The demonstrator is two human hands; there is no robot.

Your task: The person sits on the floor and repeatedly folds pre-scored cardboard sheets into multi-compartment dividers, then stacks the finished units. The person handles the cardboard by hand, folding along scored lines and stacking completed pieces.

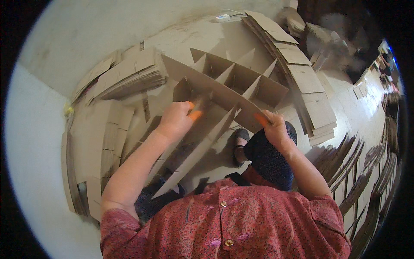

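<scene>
In front of me is a partly assembled cardboard divider [228, 88], its slotted brown strips crossing to form open cells. My right hand [277, 129], with orange covering on the fingertips, is closed on the near right end of its long strip. My left hand [174, 120] also has orange-covered fingertips. It is closed at a blurred cardboard strip on the divider's near side; the exact grip is partly hidden. Another long pale strip [200, 149] slants from the divider down toward my lap.
Stacked flat cardboard strips [129, 75] lie at the left, with more stacks [112, 134] nearer me. A long row of cardboard pieces [302, 77] runs along the right. Beyond it stand bundled strips [362, 172]. A white power strip [222, 17] lies near the wall.
</scene>
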